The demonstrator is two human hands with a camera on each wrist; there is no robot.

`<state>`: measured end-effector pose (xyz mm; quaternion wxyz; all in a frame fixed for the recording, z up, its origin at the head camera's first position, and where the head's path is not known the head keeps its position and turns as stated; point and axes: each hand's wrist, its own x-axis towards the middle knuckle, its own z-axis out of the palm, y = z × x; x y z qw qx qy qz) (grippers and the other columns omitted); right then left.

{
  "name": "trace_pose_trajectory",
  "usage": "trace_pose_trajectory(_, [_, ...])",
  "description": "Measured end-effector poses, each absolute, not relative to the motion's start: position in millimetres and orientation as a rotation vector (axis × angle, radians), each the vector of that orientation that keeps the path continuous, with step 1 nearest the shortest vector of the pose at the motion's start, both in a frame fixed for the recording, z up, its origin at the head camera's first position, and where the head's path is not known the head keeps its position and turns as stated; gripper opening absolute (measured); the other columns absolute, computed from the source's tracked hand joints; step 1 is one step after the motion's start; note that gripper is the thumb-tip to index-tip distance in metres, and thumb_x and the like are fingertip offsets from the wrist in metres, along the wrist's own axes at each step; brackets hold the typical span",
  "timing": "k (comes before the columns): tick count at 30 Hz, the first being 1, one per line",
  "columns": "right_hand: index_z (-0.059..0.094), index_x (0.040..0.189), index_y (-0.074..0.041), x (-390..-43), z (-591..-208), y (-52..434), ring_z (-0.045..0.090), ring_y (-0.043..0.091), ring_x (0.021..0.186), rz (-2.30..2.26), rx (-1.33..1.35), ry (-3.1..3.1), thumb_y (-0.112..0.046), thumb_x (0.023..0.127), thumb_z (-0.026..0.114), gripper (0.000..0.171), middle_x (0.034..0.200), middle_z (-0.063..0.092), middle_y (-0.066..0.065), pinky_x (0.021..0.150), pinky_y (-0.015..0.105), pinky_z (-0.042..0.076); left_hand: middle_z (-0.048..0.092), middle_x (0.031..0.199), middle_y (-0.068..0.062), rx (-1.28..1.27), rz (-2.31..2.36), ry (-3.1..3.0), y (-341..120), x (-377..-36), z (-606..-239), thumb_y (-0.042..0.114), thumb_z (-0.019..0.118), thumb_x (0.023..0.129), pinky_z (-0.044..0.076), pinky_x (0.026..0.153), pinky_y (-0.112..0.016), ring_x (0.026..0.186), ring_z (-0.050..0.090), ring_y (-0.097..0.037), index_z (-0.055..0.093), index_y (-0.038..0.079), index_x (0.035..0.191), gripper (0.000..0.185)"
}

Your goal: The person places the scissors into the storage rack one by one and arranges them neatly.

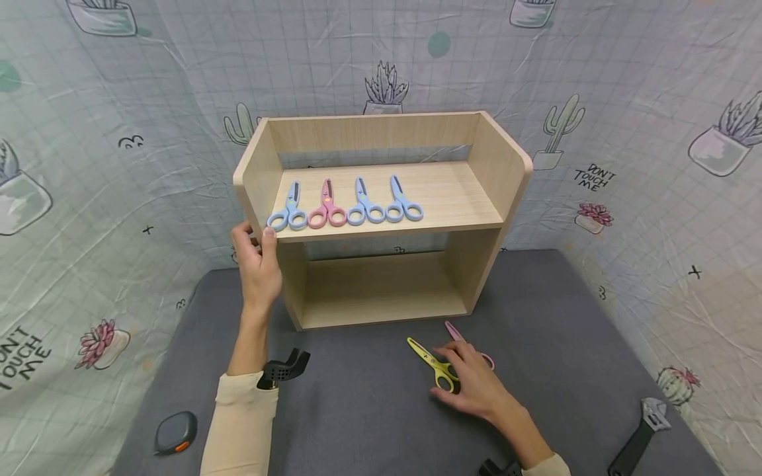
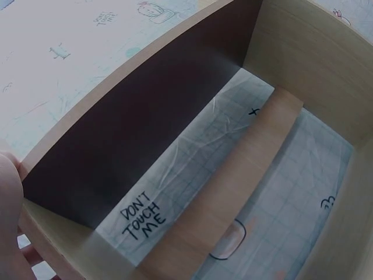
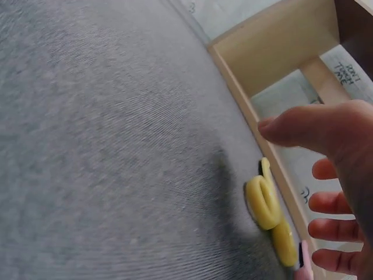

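Cream cloth of my left sleeve [image 1: 241, 423] sits closest, and past it my left hand [image 1: 258, 271] grips the front left edge of the wooden shelf [image 1: 500, 165], thumb just beside the leftmost blue scissors [image 1: 292, 205]. Light steadying is enough, I'd say; a harder push could tilt the shelf, and that thumb should keep off the handle loop.

My right hand [image 1: 476, 383] holds nothing, thumb and fingers spread over the yellow scissors [image 1: 430, 357], which lie on the tabletop [image 1: 357, 410] in front of the shelf, blades pointing away from me. Whether a fingertip touches them I cannot tell. To take them up well, I would pinch across the handles near the pivot, then lift straight up so the blades neither scrape nor swing.

The pink scissors [image 1: 454, 331] lie just beside, partly hidden under my hand, so my outer fingers should stay high or they may drag that pair along.

On the upper board, another pink pair [image 1: 327, 203] and two more blue pairs [image 1: 363, 198] lie in a row, blades to the back. Farther out, an adjustable wrench [image 1: 641, 433] rests to the right, well apart from my reach.
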<state>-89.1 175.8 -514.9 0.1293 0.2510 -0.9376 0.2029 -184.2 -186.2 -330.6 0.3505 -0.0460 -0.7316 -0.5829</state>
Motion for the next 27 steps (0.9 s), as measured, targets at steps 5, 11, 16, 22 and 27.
trace_pose_trajectory(5, [0.067,0.124,-0.014,-88.4,-522.9,177.9,0.057,0.018,0.104,0.567,0.71,-2.737,-0.046,0.071,0.085,0.064,0.115,0.06,0.0,0.09,0.04,0.048,0.038,0.129,-0.03,-0.117,-1.505,-1.899,-186.5,-185.2,-331.3,0.013,0.044,0.102,0.033,0.08,-0.025,0.096,0.039,-0.01,0.037,-0.015,0.132,0.041])
trace_pose_trajectory(11, [0.069,0.118,-0.014,-88.1,-524.7,180.0,0.055,0.017,0.098,0.496,0.7,-2.779,-0.039,0.074,0.084,0.053,0.109,0.061,0.0,0.088,0.04,0.046,0.041,0.129,-0.023,-0.112,-1.488,-1.904,-195.7,-198.8,-346.3,0.021,0.045,0.102,0.035,0.08,-0.027,0.097,0.041,-0.011,0.039,-0.009,0.132,0.043])
trace_pose_trajectory(16, [0.069,0.12,-0.014,-86.7,-523.3,182.2,0.054,0.018,0.101,0.477,0.7,-2.863,-0.044,0.074,0.082,0.056,0.111,0.059,0.0,0.089,0.042,0.046,0.042,0.127,-0.013,-0.116,-1.491,-1.908,-202.6,-209.2,-358.5,0.029,0.047,0.102,0.036,0.078,-0.028,0.097,0.042,-0.007,0.04,-0.005,0.132,0.046])
trace_pose_trajectory(22, [0.066,0.127,-0.011,-85.0,-517.2,187.5,0.054,0.02,0.109,0.502,0.768,-2.937,-0.044,0.072,0.085,0.067,0.117,0.057,0.002,0.095,0.047,0.045,0.042,0.127,-0.014,-0.117,-1.501,-1.897,-201.7,-207.6,-356.1,0.026,0.047,0.102,0.036,0.078,-0.028,0.097,0.042,-0.008,0.04,-0.005,0.132,0.045])
trace_pose_trajectory(27, [0.064,0.129,-0.008,-86.0,-511.8,191.3,0.055,0.022,0.112,0.526,0.86,-2.948,-0.036,0.073,0.086,0.067,0.12,0.056,0.004,0.096,0.048,0.046,0.043,0.125,-0.011,-0.116,-1.503,-1.894,-202.1,-207.5,-356.7,0.027,0.047,0.101,0.036,0.079,-0.028,0.097,0.042,-0.008,0.04,-0.005,0.132,0.045])
